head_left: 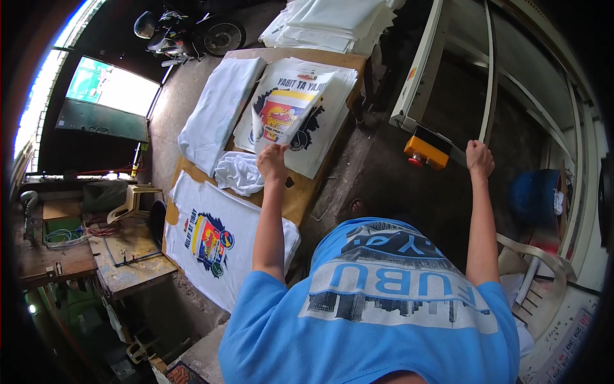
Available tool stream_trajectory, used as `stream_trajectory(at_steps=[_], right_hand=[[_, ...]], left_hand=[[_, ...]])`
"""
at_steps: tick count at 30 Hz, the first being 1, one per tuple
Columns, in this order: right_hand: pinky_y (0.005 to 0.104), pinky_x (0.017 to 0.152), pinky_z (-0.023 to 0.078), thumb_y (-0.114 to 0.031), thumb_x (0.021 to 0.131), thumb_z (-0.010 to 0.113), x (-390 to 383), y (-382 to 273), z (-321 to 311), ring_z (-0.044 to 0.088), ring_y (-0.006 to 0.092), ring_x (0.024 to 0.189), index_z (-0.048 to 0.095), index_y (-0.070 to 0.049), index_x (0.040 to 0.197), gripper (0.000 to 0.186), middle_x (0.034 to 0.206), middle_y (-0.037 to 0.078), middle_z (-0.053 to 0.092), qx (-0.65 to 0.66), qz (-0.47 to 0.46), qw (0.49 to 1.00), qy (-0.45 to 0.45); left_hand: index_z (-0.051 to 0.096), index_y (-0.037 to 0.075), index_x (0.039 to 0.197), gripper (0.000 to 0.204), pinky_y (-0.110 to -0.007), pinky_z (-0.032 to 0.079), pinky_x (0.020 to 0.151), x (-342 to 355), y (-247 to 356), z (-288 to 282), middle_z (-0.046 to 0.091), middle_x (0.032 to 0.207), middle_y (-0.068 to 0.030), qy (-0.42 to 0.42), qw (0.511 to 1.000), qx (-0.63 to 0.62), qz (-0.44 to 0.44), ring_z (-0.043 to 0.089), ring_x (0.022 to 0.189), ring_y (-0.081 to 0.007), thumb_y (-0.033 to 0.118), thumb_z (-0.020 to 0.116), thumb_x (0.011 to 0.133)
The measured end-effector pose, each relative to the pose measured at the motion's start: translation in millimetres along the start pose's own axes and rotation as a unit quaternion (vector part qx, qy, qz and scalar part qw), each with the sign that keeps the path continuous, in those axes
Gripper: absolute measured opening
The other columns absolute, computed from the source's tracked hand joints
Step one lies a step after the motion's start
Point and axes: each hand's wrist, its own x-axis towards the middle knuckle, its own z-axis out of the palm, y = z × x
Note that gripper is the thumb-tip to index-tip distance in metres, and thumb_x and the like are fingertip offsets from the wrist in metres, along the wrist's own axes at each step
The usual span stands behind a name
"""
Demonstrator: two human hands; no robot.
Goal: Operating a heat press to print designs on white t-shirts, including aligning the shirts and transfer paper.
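My left hand is closed on the near corner of a printed sheet, which curls up from a stack of similar printed sheets. My right hand is closed around the near end of a long pale metal bar, part of a large metal-framed machine. Near my left arm, a white T-shirt with a colourful print lies spread on the wooden table. A crumpled white cloth sits beside the stack, and folded white fabric lies to its left.
An orange box with a red button is mounted by the machine frame. Piled white sheets stand at the back. A motorcycle is parked far left, a worn workbench stands left, and a plastic chair is at right.
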Motion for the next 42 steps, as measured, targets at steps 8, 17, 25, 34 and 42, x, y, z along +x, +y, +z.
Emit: stream_trajectory(at_steps=[8, 17, 25, 34, 42], right_hand=[[0.0452, 0.077, 0.045, -0.033, 0.08, 0.036, -7, 0, -4, 0.056, 0.0388, 0.089, 0.063, -0.009, 0.083, 0.036, 0.092, 0.018, 0.062, -0.008, 0.009, 1.0, -0.005], [0.0452, 0.079, 0.044, -0.035, 0.08, 0.036, -13, 2, -3, 0.055, 0.039, 0.092, 0.062, -0.008, 0.086, 0.038, 0.095, 0.018, 0.061, -0.013, 0.017, 1.0, -0.017], [0.045, 0.078, 0.044, -0.035, 0.08, 0.036, -14, -1, -5, 0.055, 0.0389, 0.091, 0.062, -0.007, 0.086, 0.038, 0.095, 0.018, 0.061, -0.011, 0.022, 1.0, -0.02], [0.0448, 0.078, 0.043, -0.035, 0.08, 0.036, -9, -11, -6, 0.055, 0.0389, 0.091, 0.062, -0.007, 0.085, 0.038, 0.094, 0.018, 0.061, -0.009, 0.015, 1.0, -0.02], [0.0448, 0.079, 0.044, -0.035, 0.08, 0.037, -13, -6, -4, 0.055, 0.0378, 0.093, 0.062, -0.008, 0.086, 0.038, 0.096, 0.017, 0.061, -0.007, 0.025, 0.999, -0.028]], left_hand=[[0.064, 0.01, 0.066, 0.015, -0.035, 0.038, 0.072, -42, 9, -49, 0.059, 0.071, -0.0037, 0.008, 0.985, 0.02, 0.169, 0.057, 0.072, -0.0215, 0.024, 0.067, 0.071], [0.067, 0.009, 0.07, 0.027, -0.034, 0.035, 0.08, -121, -17, -25, 0.06, 0.086, -0.0038, -0.104, 0.989, -0.013, 0.1, 0.056, 0.085, -0.0198, 0.035, 0.06, 0.079], [0.063, -0.003, 0.074, 0.048, -0.035, 0.045, 0.057, -126, -68, -1, 0.061, 0.072, -0.011, -0.081, 0.947, -0.2, -0.237, 0.059, 0.059, -0.0205, 0.043, 0.054, 0.084], [0.05, -0.001, 0.102, 0.072, -0.04, 0.039, 0.086, -110, -95, 33, 0.052, 0.104, -0.018, 0.029, 0.927, -0.02, -0.374, 0.048, 0.104, -0.0324, 0.047, 0.077, 0.056], [0.064, 0.0, 0.069, 0.042, -0.035, 0.045, 0.064, -76, -102, 48, 0.063, 0.067, -0.0072, -0.036, 0.925, -0.18, -0.333, 0.059, 0.065, -0.0212, 0.041, 0.073, 0.065]])
